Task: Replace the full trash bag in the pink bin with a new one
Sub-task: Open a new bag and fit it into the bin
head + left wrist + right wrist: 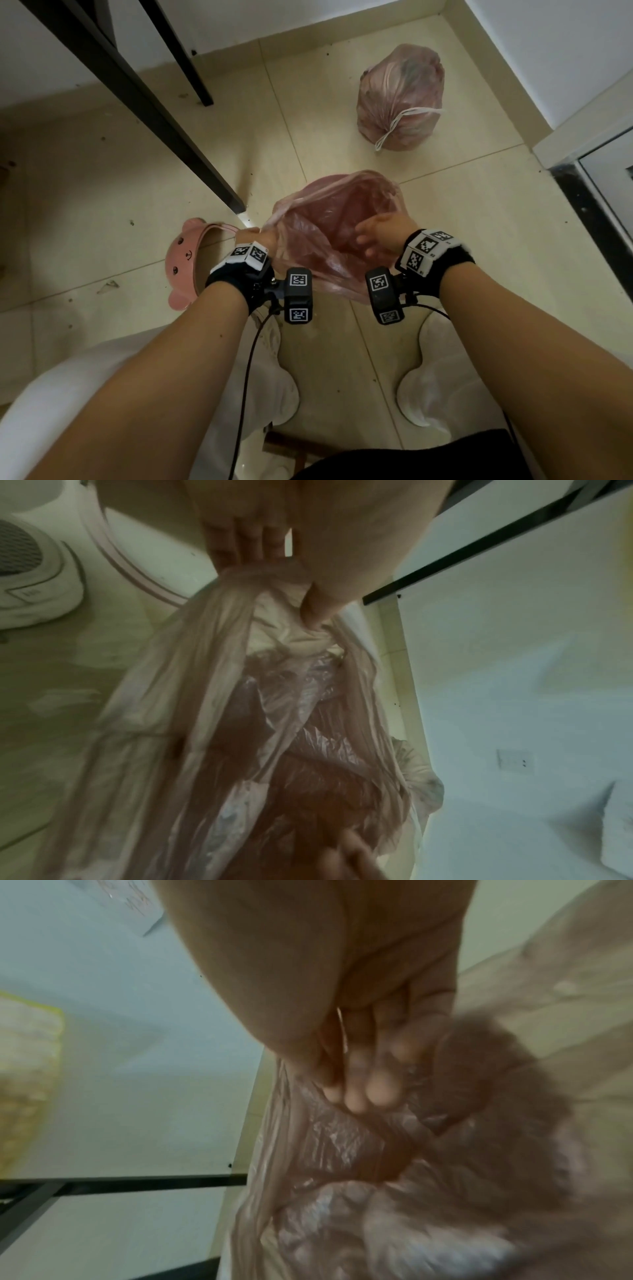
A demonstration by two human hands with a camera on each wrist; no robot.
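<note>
New trash bag [329, 219], mouth up over pink bin [320, 180]: left hand [255, 236] pinches rim, right hand [380, 229] spread inside.

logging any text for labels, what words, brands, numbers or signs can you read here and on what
No word, brand or number reads clearly in any view.
Square black-and-white coded markers on the left wristband and right wristband: patterns, not text.
Small label on the white shoe: too blurred to read.
Faint marks on the wall paper: too blurred to read.
Pink bear lid: a drawn face only, no words.
</note>
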